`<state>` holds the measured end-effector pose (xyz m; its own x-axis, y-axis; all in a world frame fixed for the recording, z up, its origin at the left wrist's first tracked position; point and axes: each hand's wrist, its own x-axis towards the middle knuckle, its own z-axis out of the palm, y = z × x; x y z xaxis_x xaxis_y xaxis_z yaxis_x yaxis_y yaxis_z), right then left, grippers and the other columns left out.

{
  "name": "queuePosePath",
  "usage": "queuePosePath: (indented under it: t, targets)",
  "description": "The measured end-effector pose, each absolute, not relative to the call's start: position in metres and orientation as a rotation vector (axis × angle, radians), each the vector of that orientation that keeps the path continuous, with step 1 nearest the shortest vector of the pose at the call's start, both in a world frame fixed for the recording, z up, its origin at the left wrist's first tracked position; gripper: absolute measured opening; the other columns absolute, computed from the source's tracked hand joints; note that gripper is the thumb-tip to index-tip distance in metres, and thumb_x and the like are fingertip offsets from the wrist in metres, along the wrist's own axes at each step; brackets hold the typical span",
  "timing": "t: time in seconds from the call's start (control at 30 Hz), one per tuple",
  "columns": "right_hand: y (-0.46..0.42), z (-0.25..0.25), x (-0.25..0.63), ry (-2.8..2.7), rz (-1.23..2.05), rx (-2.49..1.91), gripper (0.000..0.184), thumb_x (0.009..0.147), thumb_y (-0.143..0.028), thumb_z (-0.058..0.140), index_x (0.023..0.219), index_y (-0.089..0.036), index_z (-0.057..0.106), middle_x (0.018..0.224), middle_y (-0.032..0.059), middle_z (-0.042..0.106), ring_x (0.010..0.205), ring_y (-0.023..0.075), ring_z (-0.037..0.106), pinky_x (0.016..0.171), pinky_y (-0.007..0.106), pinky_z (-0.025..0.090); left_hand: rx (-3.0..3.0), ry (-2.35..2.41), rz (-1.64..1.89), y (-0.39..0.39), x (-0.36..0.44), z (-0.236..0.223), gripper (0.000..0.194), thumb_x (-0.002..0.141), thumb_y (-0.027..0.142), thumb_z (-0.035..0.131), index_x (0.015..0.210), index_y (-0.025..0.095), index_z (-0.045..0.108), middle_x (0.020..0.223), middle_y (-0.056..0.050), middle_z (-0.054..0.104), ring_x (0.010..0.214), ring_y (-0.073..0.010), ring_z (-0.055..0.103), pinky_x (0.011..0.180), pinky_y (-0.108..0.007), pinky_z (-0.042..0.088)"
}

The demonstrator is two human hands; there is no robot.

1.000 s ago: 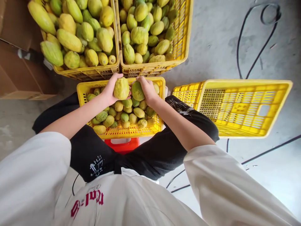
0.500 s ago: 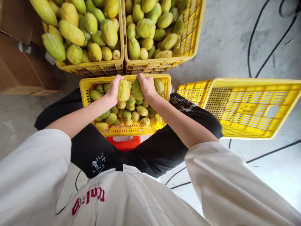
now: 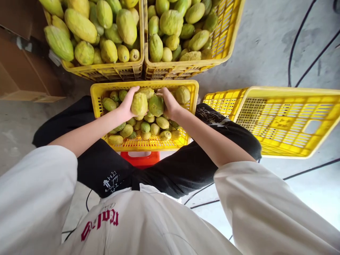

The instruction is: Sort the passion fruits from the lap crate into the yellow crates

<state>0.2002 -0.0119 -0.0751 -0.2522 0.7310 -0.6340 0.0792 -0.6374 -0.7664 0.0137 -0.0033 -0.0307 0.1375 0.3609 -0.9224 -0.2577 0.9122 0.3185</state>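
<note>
Right now, the left hand point(image 3: 128, 106) grips a yellowish fruit point(image 3: 139, 104) and the right hand point(image 3: 170, 105) a greener fruit point(image 3: 156, 106) (its fingers are mostly hidden). Both fruits are side by side over the smaller fruits point(image 3: 145, 127) in a yellow crate point(image 3: 175, 144) between the knees; two fuller crates point(image 3: 103, 71) stand just beyond.

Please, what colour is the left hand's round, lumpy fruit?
The lumpy fruit is yellowish green (head view).
</note>
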Motion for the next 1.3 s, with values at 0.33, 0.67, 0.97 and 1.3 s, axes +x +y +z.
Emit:
queuePosePath:
  t: [0.33,0.67,0.97,1.3]
  targets:
    - [0.006,-0.045,0.211,-0.824,2.069,-1.418,0.061,0.080,-0.090,0.088,0.093,-0.033,0.071,0.094,0.0112,0.083,0.130,0.0381,0.077,0.109,0.057,0.064,0.226,1.259,0.508,0.014,0.004,-0.012,0.020,0.116,0.036,0.060,0.116,0.022,0.074,0.111,-0.007,0.086,0.141,-0.0325,0.084,0.119,-0.050,0.071]
    - [0.001,-0.045,0.206,-0.880,1.909,-1.505,0.069,0.087,-0.100,0.076,0.093,-0.031,0.075,0.100,0.0132,0.086,0.138,0.0388,0.077,0.110,0.055,0.067,0.274,1.185,0.521,0.008,0.016,-0.005,0.017,0.109,0.038,0.079,0.118,0.024,0.075,0.114,-0.009,0.090,0.151,-0.0381,0.077,0.128,-0.053,0.066]
    - [0.009,-0.048,0.232,-0.918,1.851,-1.494,0.057,0.086,-0.089,0.065,0.084,-0.034,0.076,0.106,0.0087,0.091,0.138,0.0366,0.081,0.107,0.054,0.066,0.255,1.223,0.491,0.032,0.006,0.008,0.044,0.115,0.023,0.031,0.116,0.017,0.075,0.108,-0.004,0.083,0.151,-0.0328,0.080,0.118,-0.056,0.068]
    - [-0.003,-0.041,0.217,-0.697,2.007,-1.473,0.059,0.084,-0.089,0.081,0.103,-0.033,0.076,0.103,0.0121,0.086,0.140,0.0385,0.076,0.110,0.056,0.069,0.343,1.146,0.448,0.009,0.024,0.008,0.018,0.109,0.031,0.082,0.119,0.019,0.074,0.112,-0.011,0.090,0.137,-0.0383,0.086,0.123,-0.060,0.068]
